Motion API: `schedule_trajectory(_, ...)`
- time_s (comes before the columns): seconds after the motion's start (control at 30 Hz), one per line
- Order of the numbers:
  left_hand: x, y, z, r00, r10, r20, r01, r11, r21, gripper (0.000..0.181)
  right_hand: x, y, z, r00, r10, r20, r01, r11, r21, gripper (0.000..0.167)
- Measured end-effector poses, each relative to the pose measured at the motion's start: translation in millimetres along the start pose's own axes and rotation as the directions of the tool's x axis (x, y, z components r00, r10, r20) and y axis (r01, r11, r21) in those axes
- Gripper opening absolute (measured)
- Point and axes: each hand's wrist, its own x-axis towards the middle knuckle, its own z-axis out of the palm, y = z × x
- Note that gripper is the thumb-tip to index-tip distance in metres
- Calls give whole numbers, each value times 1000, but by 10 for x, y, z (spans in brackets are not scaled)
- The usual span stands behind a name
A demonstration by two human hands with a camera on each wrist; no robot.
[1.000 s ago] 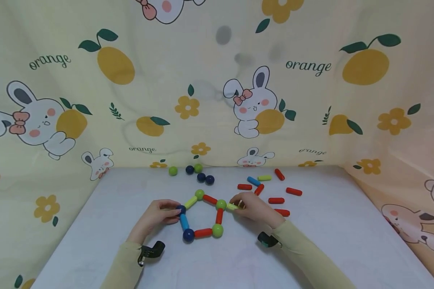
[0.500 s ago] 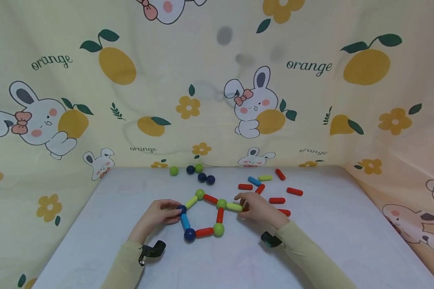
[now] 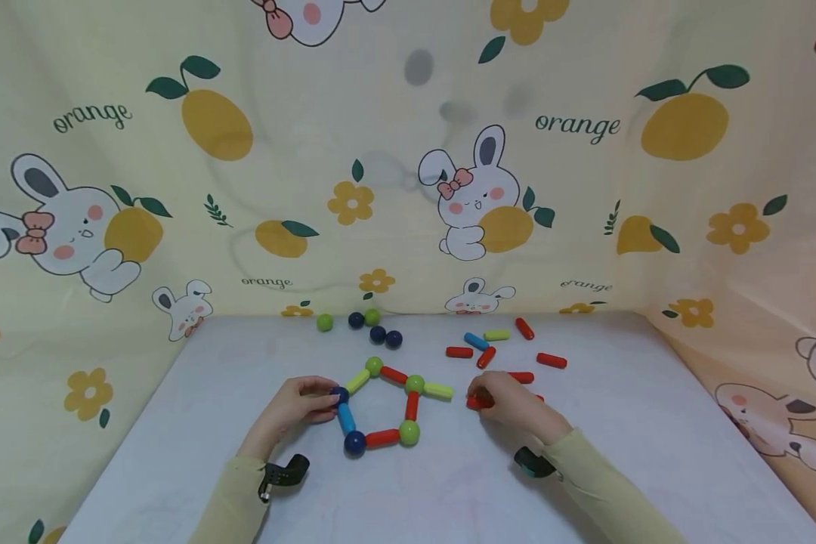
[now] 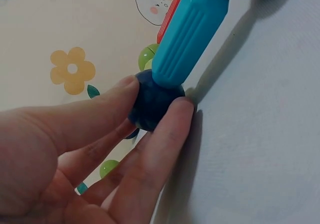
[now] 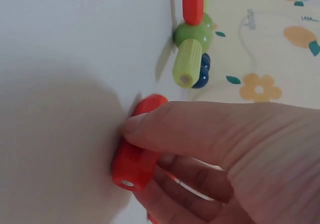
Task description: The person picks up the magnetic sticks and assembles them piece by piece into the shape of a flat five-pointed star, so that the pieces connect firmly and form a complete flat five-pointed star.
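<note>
A five-sided ring of balls and rods lies on the white table. My left hand (image 3: 301,400) pinches its left dark blue ball (image 4: 156,99) between thumb and fingertips. From that ball a blue rod (image 3: 347,418) leads to another dark blue ball (image 3: 355,443) in front. A yellow-green rod (image 3: 438,391) sticks out rightward from the green ball (image 3: 415,385) at the ring's right, its outer end free. To the right of that rod, my right hand (image 3: 512,406) grips a loose red rod (image 5: 138,156), thumb on its near side; the fingers behind it are partly hidden.
Several loose rods lie at the back right, among them a blue rod (image 3: 477,341), a yellow-green rod (image 3: 497,335) and a red rod (image 3: 551,360). Loose green and dark blue balls (image 3: 394,339) rest at the back. A patterned cloth (image 3: 394,227) encloses the table.
My right hand has let go of the yellow-green rod, which stays attached to the green ball. It has moved right and taken hold of a red rod. My left hand has kept its place.
</note>
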Motion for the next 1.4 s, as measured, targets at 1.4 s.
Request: schedule_trajectory(1.4, 8, 6, 15, 1000, -18, -7, 18, 1000, -4, 31, 234, -64, 183, 990, -83, -115, 109, 965, 238, 28)
